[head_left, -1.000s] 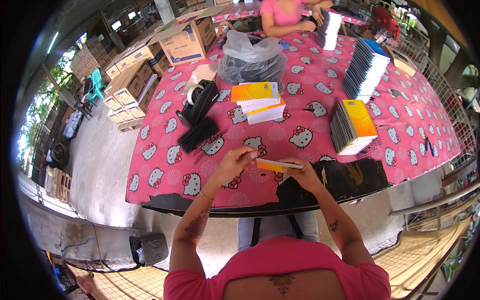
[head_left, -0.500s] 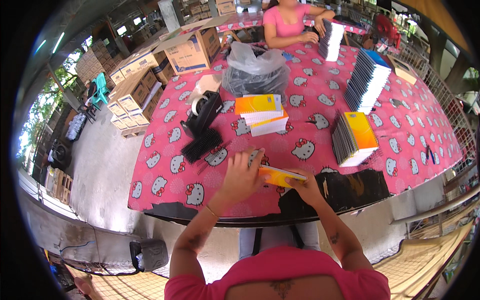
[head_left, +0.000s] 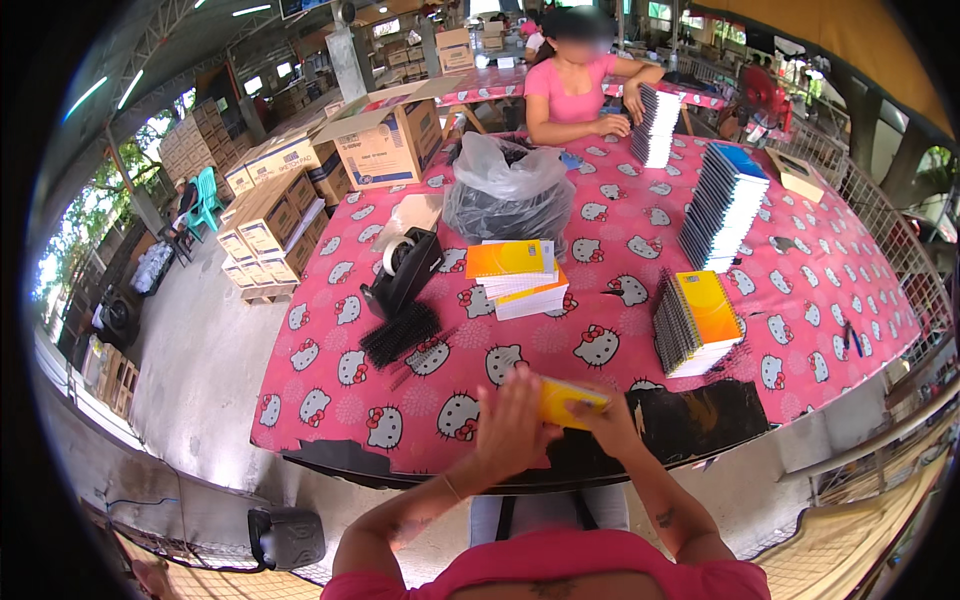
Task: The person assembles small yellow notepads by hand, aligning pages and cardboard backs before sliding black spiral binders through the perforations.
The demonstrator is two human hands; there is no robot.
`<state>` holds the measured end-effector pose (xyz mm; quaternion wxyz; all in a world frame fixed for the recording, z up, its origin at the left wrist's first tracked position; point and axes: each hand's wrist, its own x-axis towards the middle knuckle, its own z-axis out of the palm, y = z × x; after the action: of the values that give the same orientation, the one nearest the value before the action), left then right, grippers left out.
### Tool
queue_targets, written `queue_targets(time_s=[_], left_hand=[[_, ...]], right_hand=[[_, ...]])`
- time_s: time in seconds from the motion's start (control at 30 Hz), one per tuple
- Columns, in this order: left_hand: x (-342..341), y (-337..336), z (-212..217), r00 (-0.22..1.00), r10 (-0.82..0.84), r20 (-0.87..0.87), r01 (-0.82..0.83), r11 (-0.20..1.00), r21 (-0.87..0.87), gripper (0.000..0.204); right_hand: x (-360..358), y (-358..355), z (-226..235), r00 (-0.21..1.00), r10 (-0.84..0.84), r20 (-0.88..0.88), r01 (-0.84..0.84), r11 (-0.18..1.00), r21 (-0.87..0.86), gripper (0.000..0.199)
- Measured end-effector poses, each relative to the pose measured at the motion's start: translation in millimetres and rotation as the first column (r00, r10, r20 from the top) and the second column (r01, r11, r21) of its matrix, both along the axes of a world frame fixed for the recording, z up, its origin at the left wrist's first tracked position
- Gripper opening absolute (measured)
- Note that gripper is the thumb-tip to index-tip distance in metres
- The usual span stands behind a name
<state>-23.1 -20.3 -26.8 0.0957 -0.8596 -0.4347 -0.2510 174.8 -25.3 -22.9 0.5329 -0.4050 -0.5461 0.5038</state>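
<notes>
A small notebook with a yellow-orange cover (head_left: 566,402) is held over the near edge of the table. My right hand (head_left: 607,422) grips its right end, thumb on top of the cover. Against the notebook's left end lies my left hand (head_left: 506,428), its fingers stretched out and slightly blurred. Beyond them, yellow-covered pads (head_left: 510,260) form a low, uneven pile. Black spiral binding coils (head_left: 398,335) lie in a bunch to the left, beside a black tape dispenser (head_left: 408,272). On the right stands a stack of spiral-bound yellow notebooks (head_left: 708,318).
A clear plastic bag with dark contents (head_left: 508,195) sits mid-table. A tall stack of blue-covered notebooks (head_left: 725,205) stands at right, with pliers (head_left: 852,338) nearby. Across the table, a co-worker in pink (head_left: 572,90) handles another stack (head_left: 656,125). Cartons (head_left: 385,145) stand at far left.
My left hand's fingers have gone from curled around the notebook's left end to stretched out against it. The notebook's cover now faces up more. The whole view has tilted upward.
</notes>
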Motion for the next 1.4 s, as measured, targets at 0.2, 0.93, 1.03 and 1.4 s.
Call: queue_targets(time_s=[0.2,0.93,1.03,1.4], left_hand=[[3,-11,0,0.993,-0.121,0.016,0.122,0.989,-0.086,0.082],[19,5,38,0.998,-0.058,-0.036,0.057,0.997,-0.048,0.091],[22,-1,39,0.996,-0.09,-0.009,0.089,0.994,-0.056,0.092],[29,19,54,0.99,-0.143,0.011,0.143,0.989,-0.037,0.083]], right_hand=[[2,-6,21,0.997,0.012,-0.073,-0.019,0.996,-0.09,0.033],[-3,-10,24,1.0,0.024,0.009,-0.023,0.995,-0.092,0.035],[-1,-11,35,0.998,0.008,-0.055,-0.012,0.997,-0.074,0.031],[-3,8,-13,0.997,-0.005,0.081,-0.002,0.995,0.095,0.026]])
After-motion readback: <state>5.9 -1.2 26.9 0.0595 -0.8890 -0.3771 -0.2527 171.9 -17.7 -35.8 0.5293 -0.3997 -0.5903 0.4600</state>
